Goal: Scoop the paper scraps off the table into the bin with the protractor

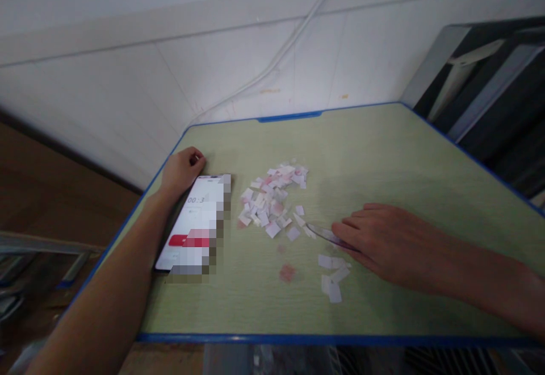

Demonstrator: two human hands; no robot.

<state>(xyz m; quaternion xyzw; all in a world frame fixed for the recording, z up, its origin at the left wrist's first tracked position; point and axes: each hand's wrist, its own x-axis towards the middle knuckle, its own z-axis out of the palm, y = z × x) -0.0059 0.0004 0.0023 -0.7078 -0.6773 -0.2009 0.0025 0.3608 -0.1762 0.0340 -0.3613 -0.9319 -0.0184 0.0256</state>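
My right hand [378, 241] is closed around slim, dark curved tweezers [320, 234]. Their tip points left, close to small paper pieces [300, 220] at the right edge of a loose heap. This heap of white and pinkish paper pieces [272, 199] lies mid-table. Below the right hand, several more white paper pieces [334, 275] are spread flat. At the table's left side rests my left hand [185, 165], fingers curled in, with nothing visible in them. Beside its wrist and forearm lies a phone [191, 216] showing timer digits and a red button; part of its screen is pixelated.
The pale green table [366, 148] has a blue rim and two reddish stains [287, 273] near the front. Behind it stands a white wall [238, 62] with a cable [281, 51]. Dark folded furniture with metal bars [485, 85] leans at the right.
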